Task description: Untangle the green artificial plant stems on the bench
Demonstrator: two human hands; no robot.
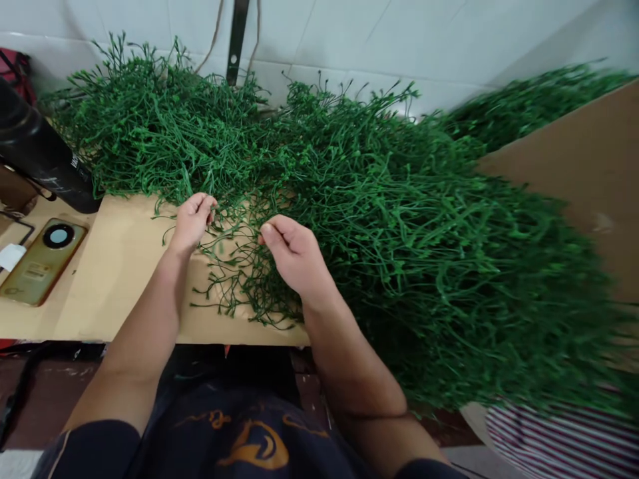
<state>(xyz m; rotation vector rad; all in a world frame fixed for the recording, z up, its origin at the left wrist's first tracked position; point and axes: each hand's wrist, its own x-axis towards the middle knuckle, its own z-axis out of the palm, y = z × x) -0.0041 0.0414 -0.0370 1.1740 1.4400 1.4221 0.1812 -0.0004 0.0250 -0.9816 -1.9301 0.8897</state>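
Note:
Thin green artificial plant stems (409, 219) with small forked tips lie in a large heap. My left hand (194, 218) is closed in a pinch at the front edge of the left part of the heap, with a green stem at its fingertips. My right hand (292, 251) is closed too, thumb pressed against the bent forefinger, beside the heap's inner edge. Fine stems meet its fingertips, though the grip itself is mostly hidden. Between and below the hands, several loose stems (227, 283) are scattered on a tan board (117, 259).
A black bottle (44, 150) leans into view at the left, near a gold phone (44, 263) lying face down. Cardboard (574, 179) stands at the right. White tiled wall (349, 40) closes off the back. Striped cloth (559, 432) shows at lower right.

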